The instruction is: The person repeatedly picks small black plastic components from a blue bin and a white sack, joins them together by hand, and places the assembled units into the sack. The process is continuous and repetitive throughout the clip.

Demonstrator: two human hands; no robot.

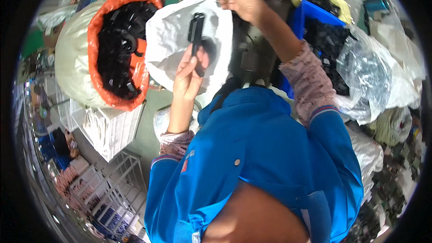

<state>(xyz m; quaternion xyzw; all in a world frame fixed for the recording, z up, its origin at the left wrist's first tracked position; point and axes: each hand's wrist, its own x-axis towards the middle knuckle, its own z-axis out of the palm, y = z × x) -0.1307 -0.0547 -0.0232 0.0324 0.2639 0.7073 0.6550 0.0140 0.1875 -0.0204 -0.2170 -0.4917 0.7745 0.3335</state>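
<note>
A black plastic part [196,30], long with a wider upper end, is held in my left hand [189,73] over the mouth of a white woven sack [166,33]. My left fingers and thumb are closed round its lower end. At the sack's far right rim, my right hand [241,3] pinches the edge of the fabric. The sack's mouth is wide, and its pale inner wall shows, with a shadow behind my left hand. Just left of it stands a second sack with an orange liner [93,49], filled with black plastic pieces [118,65].
On the right are a blue bin [297,22] and a yellow tub [344,10], both holding black pieces. Clear plastic bags [364,69] lie beside them. White plastic crates [114,130] stand at lower left, near a white rack [110,186].
</note>
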